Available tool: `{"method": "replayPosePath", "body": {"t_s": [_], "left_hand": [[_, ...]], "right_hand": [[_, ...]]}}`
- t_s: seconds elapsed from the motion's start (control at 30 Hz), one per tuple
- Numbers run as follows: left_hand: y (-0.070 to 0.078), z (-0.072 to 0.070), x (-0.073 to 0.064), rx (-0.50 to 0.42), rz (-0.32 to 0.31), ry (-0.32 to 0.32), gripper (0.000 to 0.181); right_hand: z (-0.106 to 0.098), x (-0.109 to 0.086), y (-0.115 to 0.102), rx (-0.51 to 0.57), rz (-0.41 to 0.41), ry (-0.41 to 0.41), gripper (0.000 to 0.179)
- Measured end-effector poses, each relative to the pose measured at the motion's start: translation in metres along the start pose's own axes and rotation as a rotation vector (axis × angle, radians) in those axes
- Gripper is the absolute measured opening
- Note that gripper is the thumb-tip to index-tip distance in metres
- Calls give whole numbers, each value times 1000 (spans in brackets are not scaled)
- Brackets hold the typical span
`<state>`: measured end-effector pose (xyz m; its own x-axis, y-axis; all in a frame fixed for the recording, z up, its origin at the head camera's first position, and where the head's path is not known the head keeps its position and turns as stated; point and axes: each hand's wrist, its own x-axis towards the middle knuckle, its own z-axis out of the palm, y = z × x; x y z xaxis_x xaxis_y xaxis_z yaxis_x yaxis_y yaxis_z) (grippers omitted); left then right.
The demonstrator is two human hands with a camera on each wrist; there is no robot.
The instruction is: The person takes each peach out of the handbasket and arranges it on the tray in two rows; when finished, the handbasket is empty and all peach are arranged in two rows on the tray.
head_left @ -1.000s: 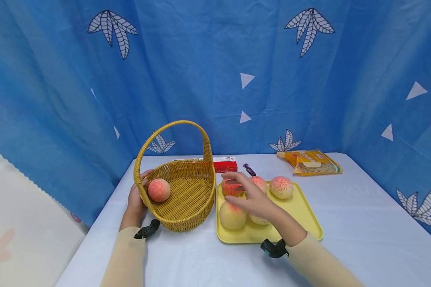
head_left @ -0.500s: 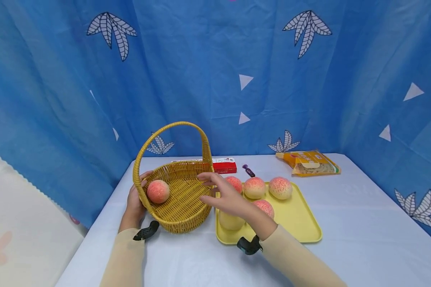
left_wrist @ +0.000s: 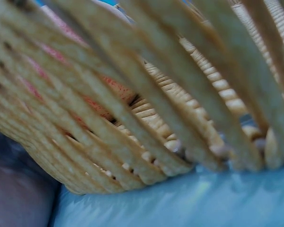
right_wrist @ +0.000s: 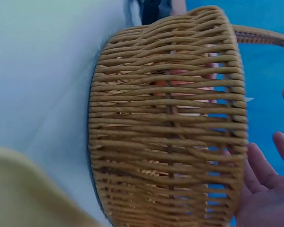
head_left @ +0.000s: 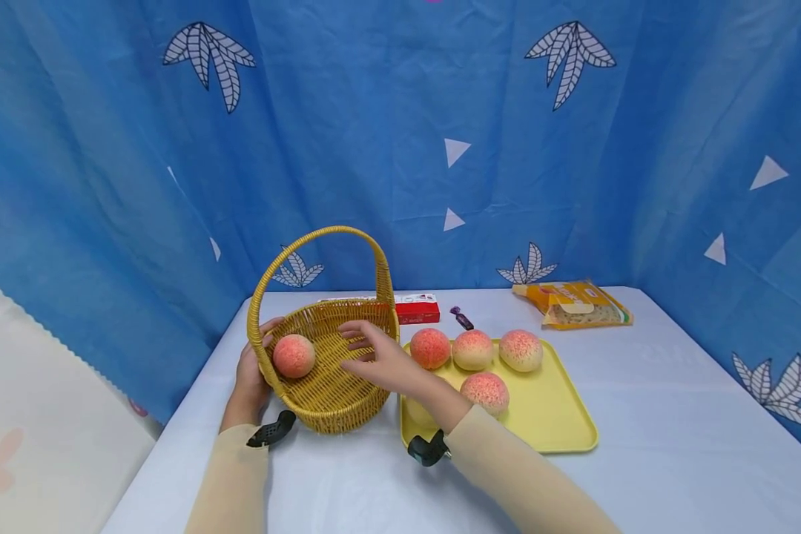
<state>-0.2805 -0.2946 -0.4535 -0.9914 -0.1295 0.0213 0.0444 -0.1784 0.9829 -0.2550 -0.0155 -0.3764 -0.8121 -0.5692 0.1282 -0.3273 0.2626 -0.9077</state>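
Note:
My left hand [head_left: 252, 369] grips the left side of a yellow woven basket [head_left: 347, 419] with a tall arched handle. Inside, against the left wall, sits a pink-speckled peach [head_left: 294, 356]; pink patches of it show through the weave in the left wrist view. My right hand [head_left: 377, 359] hovers over the basket's right part, fingers loosely bent and apart, holding nothing. From the right wrist, its bare palm and fingers [right_wrist: 270, 189] appear beside the basket rim. Several more peaches [head_left: 484, 393] lie on a yellow tray [head_left: 561, 423]; my right forearm partly covers one.
Behind the basket lies a red and white box [head_left: 418, 308], partly hidden. A purple wrapped candy [head_left: 462, 318] rests behind the tray. An orange food packet [head_left: 577, 304] is at the back right. A blue curtain [head_left: 400, 148] closes off the back of the white table [head_left: 674, 437].
My right hand has moved left from above the tray to above the basket, uncovering peaches on the tray. The left hand and basket have stayed nearly still.

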Motion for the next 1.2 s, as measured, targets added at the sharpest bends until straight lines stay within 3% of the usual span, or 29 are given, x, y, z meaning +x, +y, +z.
{"method": "replayPosePath", "body": {"t_s": [0.3,0.7,0.93,1.2], "left_hand": [[-1,1,0,-42,6,9,47],[7,3,0,-40,-4,1,46],[16,8,-7,-40,11,-12,46],[16,10,-12,-35,31,-7,47]], "right_hand": [[18,18,-7,-103,15,-25,56],[33,41,-6,-182,47,-41,60],[46,55,-3,-242,55,-69,65],[58,68,6,-321,108,-60,81]]}}
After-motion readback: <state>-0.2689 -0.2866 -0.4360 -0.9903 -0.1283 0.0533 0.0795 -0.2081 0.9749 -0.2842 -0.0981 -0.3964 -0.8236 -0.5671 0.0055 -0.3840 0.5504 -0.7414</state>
